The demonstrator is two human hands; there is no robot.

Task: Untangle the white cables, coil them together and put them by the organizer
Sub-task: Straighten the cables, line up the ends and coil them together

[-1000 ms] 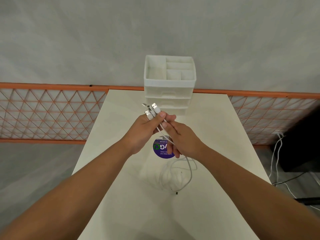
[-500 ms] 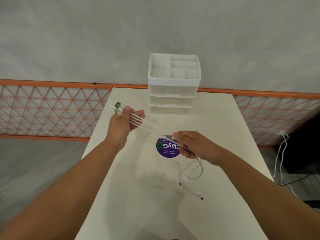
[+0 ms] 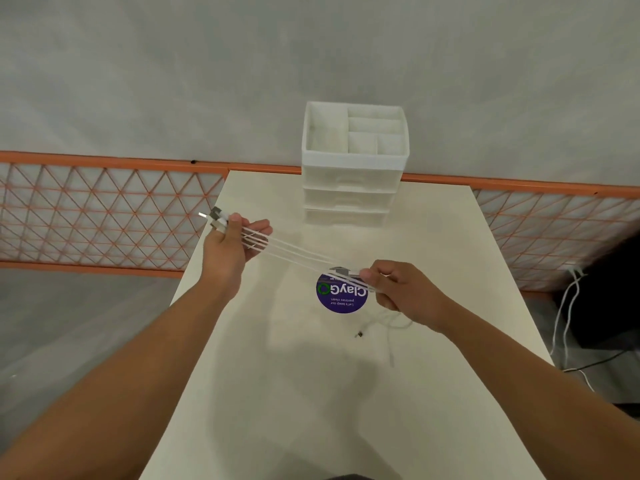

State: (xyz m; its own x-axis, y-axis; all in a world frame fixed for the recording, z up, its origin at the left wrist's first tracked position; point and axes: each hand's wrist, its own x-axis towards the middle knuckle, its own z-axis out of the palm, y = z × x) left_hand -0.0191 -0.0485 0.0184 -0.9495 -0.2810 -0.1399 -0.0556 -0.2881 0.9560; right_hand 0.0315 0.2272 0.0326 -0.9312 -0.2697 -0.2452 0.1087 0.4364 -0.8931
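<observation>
Pulling apart now: your left hand (image 3: 227,252) has swung out to 10 o'clock vs a sec ago, pinching the plug ends, while your right hand (image 3: 403,289) curls round the white cables (image 3: 298,254) at 3 o'clock, so strands run taut and parallel, detangling prob near done. Slack tails lie on the table (image 3: 277,393). The organizer (image 3: 353,188) at 12 o'clock: top compartments look empty.

Single head view, worn high, tilted forward and down over cream table (image 3: 311,393). Both forearms reach in from bottom corners, close to lens. White organizer (image 3: 353,168) stands at far table edge, centre frame. Grey wall (image 3: 207,71) fills top; wide-angle bend at edges.
</observation>
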